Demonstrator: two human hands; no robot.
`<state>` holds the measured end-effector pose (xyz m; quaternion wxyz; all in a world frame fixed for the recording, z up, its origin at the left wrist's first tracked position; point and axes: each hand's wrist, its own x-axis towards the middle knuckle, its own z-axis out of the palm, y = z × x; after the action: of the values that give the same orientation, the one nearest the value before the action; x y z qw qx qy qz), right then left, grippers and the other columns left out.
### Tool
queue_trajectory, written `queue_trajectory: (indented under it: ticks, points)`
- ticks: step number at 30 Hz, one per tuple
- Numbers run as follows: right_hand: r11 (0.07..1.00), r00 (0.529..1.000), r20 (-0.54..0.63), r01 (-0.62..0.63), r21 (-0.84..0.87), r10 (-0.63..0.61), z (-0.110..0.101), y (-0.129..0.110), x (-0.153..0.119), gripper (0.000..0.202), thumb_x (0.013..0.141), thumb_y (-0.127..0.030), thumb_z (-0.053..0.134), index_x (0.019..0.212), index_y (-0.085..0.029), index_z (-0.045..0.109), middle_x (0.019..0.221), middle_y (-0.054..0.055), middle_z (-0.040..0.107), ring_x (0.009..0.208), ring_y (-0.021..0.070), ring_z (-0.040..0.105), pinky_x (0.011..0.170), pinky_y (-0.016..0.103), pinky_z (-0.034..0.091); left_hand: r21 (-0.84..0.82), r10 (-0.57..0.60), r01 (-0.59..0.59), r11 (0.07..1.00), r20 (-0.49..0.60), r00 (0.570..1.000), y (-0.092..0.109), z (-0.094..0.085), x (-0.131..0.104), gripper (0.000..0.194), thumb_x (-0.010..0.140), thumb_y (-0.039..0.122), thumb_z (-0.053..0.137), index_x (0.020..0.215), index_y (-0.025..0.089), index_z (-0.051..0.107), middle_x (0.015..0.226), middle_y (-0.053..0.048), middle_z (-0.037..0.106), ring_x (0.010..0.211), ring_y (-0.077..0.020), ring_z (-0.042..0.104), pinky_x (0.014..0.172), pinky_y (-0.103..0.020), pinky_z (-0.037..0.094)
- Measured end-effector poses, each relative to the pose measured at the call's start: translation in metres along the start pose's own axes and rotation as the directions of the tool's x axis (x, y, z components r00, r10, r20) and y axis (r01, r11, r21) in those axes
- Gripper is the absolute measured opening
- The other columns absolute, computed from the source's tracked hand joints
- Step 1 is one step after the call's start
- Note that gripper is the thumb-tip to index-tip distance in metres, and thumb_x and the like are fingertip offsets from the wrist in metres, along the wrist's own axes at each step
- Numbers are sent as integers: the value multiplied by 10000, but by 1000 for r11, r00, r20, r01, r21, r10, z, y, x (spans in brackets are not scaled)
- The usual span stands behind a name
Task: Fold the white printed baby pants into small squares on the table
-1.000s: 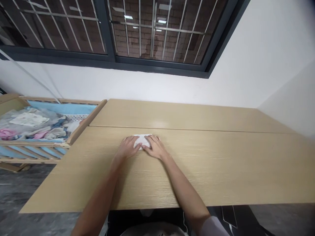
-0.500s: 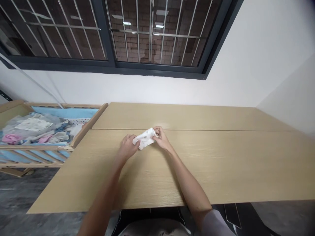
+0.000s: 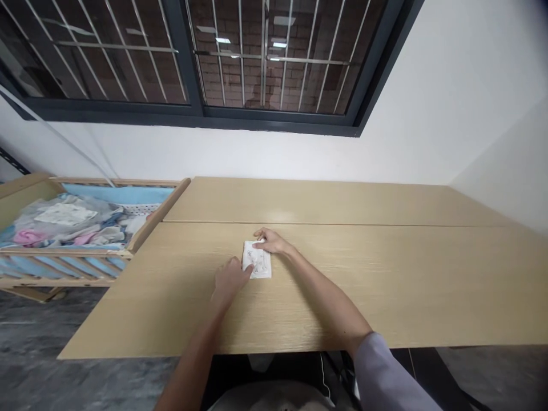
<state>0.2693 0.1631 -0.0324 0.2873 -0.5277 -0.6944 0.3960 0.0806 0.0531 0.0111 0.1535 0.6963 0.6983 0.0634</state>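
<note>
A small white folded cloth or packet [image 3: 258, 264] with faint markings lies flat, or nearly so, on the pale wooden table [image 3: 385, 274]. My left hand [image 3: 231, 278] is at its left side, thumb on the lower left part and the other fingers bent. At the upper right edge is my right hand [image 3: 272, 241], its thumb and fingers apart around the top corner, touching the white piece. Neither hand is wrapped round it. The fingertips of my left hand are partly hidden.
A wooden crib [image 3: 160, 217] with blue lining stands left of the table, holding clothes and a clear plastic bag [image 3: 92, 208]. Behind the table are a white wall [image 3: 402, 154] and a barred, dark-framed window [image 3: 278, 121]. A seam runs across the tabletop.
The white piece was held tilted and narrower between both hands; now it lies squarer and flatter, a little nearer to me. Both hands have moved down, and the right fingers have loosened.
</note>
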Motion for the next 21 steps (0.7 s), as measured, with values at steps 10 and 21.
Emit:
queue_trajectory:
  ticks: [10,21]
  points:
    - [726,790,395,600,-337,-469,-12,-48,-65,598,1056,-513,374,1606,-299,279,1679,46,237,1550,247,213,1256,482,145,215,398,-338,916,-394,829,13,57,-67,646,988,540,413,1412,60,499,1458,-260,530,1372,-388,474,1062,-495,429]
    - [678,724,527,657,-329,-446,-13,-13,-57,571,1079,-451,305,1615,-259,261,1668,30,240,1558,194,177,1284,407,100,286,435,-347,893,-360,825,4,80,-68,626,997,509,441,1454,88,516,1532,-291,445,1414,-435,441,1049,-534,454]
